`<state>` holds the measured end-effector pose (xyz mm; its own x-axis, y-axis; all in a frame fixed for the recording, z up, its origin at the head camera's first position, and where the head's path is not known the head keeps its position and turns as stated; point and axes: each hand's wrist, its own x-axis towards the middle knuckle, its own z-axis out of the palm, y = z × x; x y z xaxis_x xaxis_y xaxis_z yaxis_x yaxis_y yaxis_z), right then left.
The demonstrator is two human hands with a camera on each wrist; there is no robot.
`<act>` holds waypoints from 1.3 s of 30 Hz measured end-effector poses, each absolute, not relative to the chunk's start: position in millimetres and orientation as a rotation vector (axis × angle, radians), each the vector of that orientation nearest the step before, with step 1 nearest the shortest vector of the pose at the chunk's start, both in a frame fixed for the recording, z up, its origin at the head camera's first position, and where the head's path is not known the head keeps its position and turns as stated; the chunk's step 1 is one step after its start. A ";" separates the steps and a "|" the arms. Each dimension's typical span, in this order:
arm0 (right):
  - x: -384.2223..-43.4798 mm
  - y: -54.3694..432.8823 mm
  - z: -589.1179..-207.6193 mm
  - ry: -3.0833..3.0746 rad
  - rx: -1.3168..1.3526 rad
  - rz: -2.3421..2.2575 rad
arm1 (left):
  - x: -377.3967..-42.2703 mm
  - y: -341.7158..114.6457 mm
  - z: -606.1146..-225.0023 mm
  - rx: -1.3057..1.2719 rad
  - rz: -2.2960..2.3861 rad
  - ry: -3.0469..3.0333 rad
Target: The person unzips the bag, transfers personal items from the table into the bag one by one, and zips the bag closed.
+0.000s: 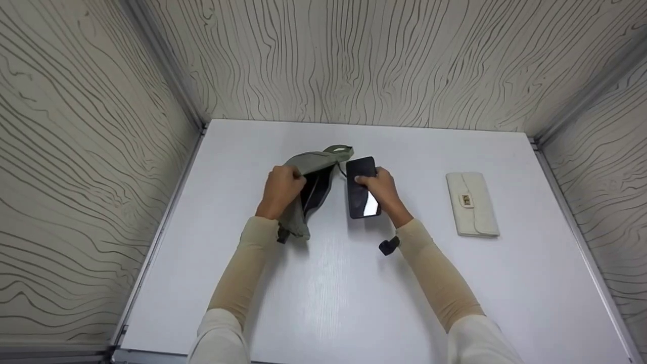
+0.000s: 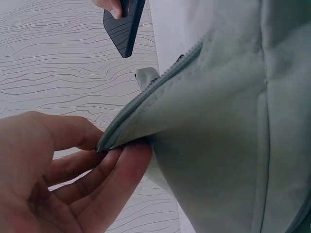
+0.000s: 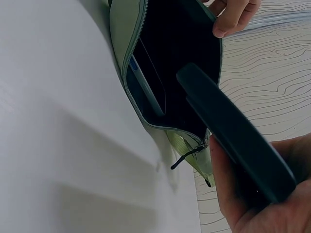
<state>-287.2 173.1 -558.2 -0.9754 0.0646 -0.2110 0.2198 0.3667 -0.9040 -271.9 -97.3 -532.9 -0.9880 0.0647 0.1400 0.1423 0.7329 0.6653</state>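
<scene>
My left hand (image 1: 281,188) pinches the zipped edge of a grey-green fabric bag (image 1: 314,162) and holds its mouth apart. In the left wrist view, the thumb and fingers lie on either side of the zip edge (image 2: 124,115). My right hand (image 1: 384,191) grips a black smartphone (image 1: 358,198), thumb across its dark glossy screen, just right of the bag. The right wrist view shows the phone edge-on in front of the bag's dark opening (image 3: 177,43). Inside the bag lies a flat thing with a pale blue-grey edge (image 3: 148,90), partly hidden in shadow.
A cream wallet (image 1: 474,215) with a small metal clasp lies at the right of the white table (image 1: 323,293). A zip pull (image 3: 183,158) hangs from the bag's end. Wood-grain patterned panels (image 1: 323,60) stand behind and along both sides of the table.
</scene>
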 end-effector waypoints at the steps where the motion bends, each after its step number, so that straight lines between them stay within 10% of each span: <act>1: -287.0 172.6 -558.3 2.477 0.259 -1.676 | -271.7 -97.2 -532.9 -0.169 -1.100 -2.821; 39: -291.7 148.1 -567.2 2.362 0.294 -1.724 | -272.7 -96.5 -529.8 -0.157 -1.102 -2.835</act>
